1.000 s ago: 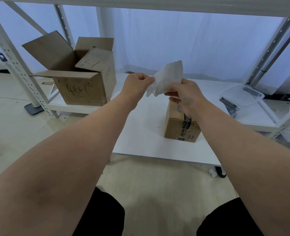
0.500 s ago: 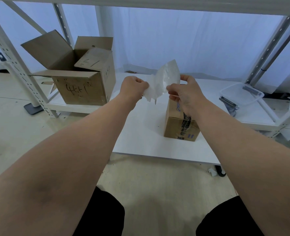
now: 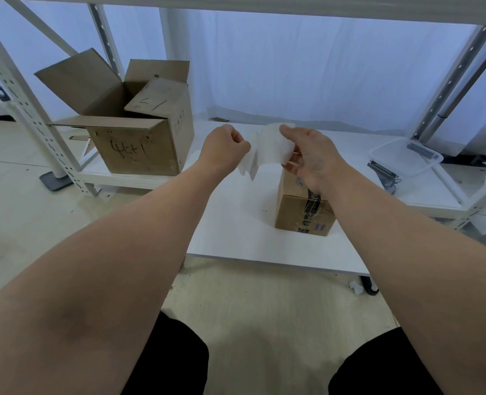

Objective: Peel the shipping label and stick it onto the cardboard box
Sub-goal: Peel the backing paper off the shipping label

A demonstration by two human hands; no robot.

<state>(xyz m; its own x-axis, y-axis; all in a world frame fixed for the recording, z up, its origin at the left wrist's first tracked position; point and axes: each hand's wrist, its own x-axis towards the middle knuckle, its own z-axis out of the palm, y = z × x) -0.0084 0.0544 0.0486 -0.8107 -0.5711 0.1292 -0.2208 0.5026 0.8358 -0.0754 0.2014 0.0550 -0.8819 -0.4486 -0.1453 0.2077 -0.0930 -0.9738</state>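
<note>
A white shipping label (image 3: 273,148) hangs in the air above the white table (image 3: 236,223), stretched between both hands. My left hand (image 3: 224,146) pinches its left part, where a thin backing strip (image 3: 247,166) droops down. My right hand (image 3: 310,158) pinches the right edge between thumb and fingers. Below my right hand a small closed cardboard box (image 3: 301,212) with dark tape and blue print stands on the table; my right wrist hides part of its top.
A large open cardboard box (image 3: 139,149) with handwriting sits on the low shelf at the left. A clear plastic tray (image 3: 404,158) lies on the shelf at the right. White rack posts (image 3: 25,109) frame both sides. My knees show at the bottom.
The label was held upright and is now pulled out flat and wide between the hands. My hands have moved apart, and the sheet has separated into two layers.
</note>
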